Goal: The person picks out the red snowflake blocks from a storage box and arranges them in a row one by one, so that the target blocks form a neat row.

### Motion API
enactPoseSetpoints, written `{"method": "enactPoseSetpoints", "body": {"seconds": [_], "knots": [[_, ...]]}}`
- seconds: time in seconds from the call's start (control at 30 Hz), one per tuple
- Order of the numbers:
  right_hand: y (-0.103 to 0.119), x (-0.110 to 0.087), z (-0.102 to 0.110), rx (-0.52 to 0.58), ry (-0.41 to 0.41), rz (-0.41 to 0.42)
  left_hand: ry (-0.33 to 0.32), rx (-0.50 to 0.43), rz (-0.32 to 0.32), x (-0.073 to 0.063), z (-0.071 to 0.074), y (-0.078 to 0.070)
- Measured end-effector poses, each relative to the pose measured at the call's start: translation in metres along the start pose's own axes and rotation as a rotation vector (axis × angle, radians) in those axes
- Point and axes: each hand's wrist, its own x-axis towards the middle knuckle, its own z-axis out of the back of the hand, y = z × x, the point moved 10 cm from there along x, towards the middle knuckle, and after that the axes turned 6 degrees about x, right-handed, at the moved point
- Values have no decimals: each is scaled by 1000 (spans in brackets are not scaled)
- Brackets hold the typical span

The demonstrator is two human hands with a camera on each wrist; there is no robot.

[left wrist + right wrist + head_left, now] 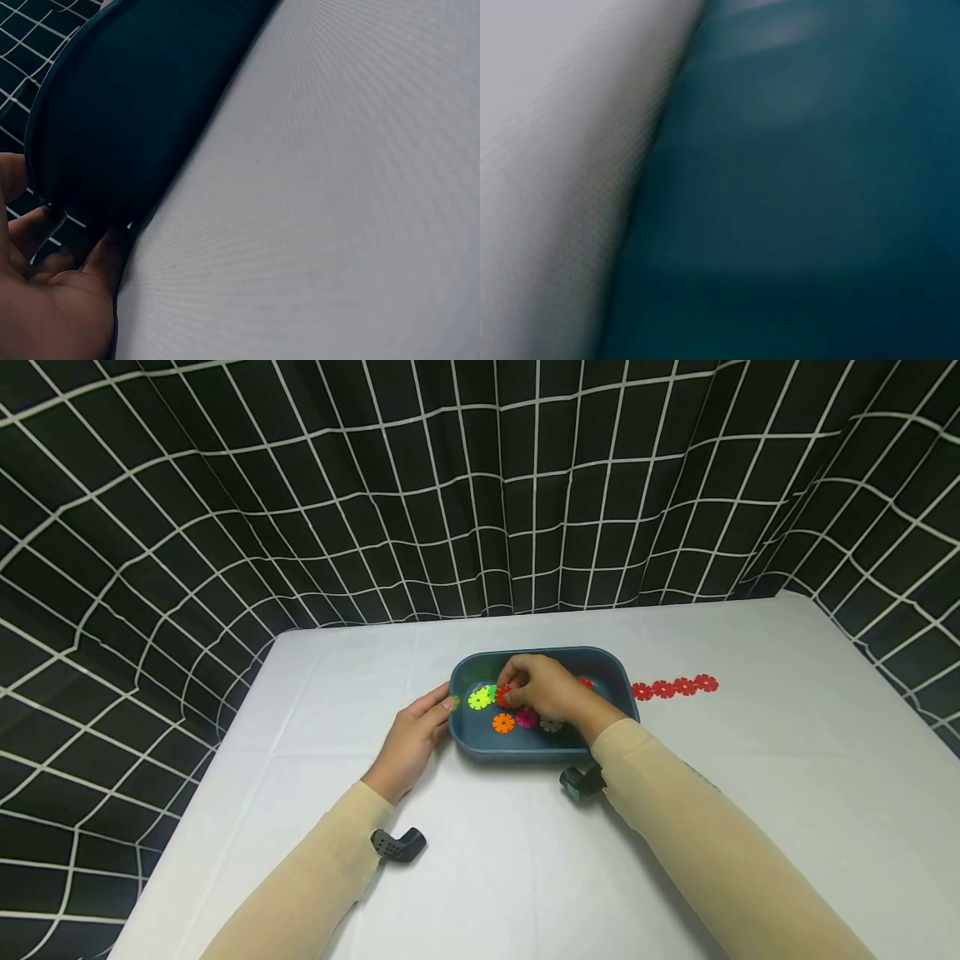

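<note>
Tub [517,752]: middle of frame.
Left hand [412,737]: fingers loosely straight, touching tub's left end, maybe to steady it.
Right hand [551,687]: pinches red disc [503,696] inside tub.
Red row [678,687]: right of middle, beside tub.

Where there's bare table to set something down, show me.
Bare white table lies between the two sleeves, in front of the tray; left of the left fingers; and right of the row of red discs. It's crowded inside the tray, where the right fingers pinch a red disc among others.
</note>
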Motion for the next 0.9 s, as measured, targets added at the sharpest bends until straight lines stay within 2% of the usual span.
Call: {"method": "enactPoseSetpoints", "body": {"seconds": [0.17, 0.37, 0.6, 0.9], "knots": [[-1, -2, -4, 60, 5, -10, 9, 1, 2, -1, -1, -1], [4, -4, -6, 100, -3, 19, 11, -1, 17, -2, -2, -1], [7, -7, 2, 270, -30, 19, 11, 14, 14, -2, -2, -3], [11, -16, 13, 257, -57, 9, 7, 6, 12, 0, -1, 0]]}}
